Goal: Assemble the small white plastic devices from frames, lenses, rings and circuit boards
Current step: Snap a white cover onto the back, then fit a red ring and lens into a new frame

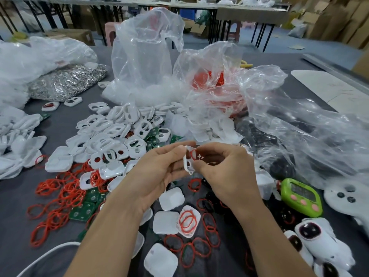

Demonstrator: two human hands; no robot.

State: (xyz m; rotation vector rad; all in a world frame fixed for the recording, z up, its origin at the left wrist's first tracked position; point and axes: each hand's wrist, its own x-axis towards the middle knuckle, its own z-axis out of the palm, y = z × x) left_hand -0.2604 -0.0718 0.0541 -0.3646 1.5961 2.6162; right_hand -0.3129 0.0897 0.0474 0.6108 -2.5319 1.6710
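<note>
Both hands [191, 166] pinch white frame [188, 162] upright, long axis vertical.

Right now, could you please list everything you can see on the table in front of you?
held frame: one, white, between both hands
loose frames: heap, white, centre left
red rings: many, red, one in held frame, rest scattered left and near
circuit boards: several, green, under rings, left
flat covers: several, white, below hands
plastic bags: several, clear, behind
metal parts: one bag, silver, far left
timer: one, green, right
finished devices: few, white with dark lenses, lower right
table: one, grey
left hand: pinches held frame
right hand: pinches held frame
</note>
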